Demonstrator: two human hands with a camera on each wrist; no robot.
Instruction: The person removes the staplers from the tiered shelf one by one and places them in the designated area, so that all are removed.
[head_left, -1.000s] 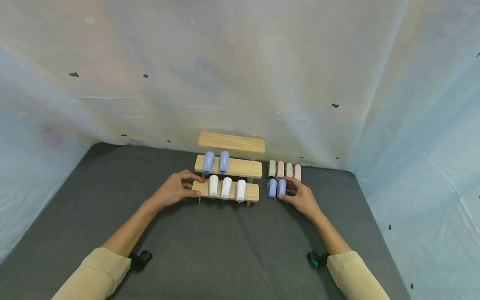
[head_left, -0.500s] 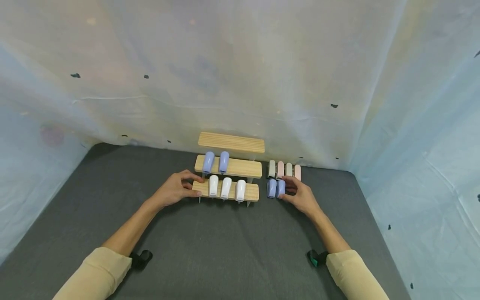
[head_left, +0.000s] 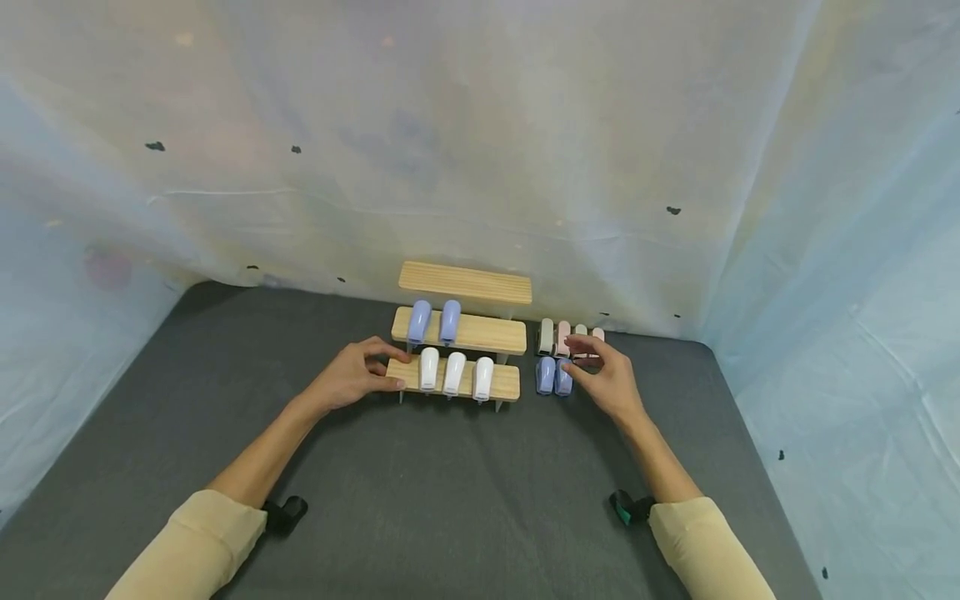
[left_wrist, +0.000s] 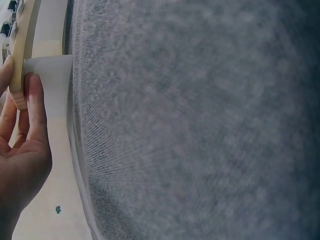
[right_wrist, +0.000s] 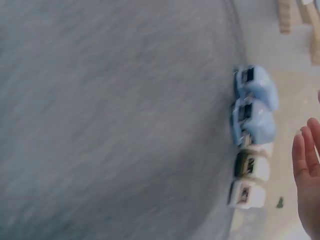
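My left hand (head_left: 348, 377) pinches the left end of the lowest board (head_left: 508, 383) of a three-step wooden stand. In the left wrist view the thumb lies on one face of that board and the fingers (left_wrist: 37, 107) on the other. Several white staplers stand in a row on this step. Two lilac-blue staplers (head_left: 450, 322) sit on the left part of the middle board (head_left: 487, 332). My right hand (head_left: 613, 382) hovers with thumb and fingers parted and holds nothing. Below its fingertips, two more blue staplers (head_left: 545, 376) stand side by side on the table.
Behind the blue pair stands a row of grey-green (head_left: 546, 337) and pink staplers (head_left: 562, 337), partly hidden by my right fingers. The bare top board (head_left: 465, 282) is at the back, close to the hanging sheet (head_left: 480, 167). Dark cloth (head_left: 420, 500) covers the table.
My right hand has come up off the right blue stapler on the table, its thumb and fingers spreading apart. My left hand keeps its hold on the board.
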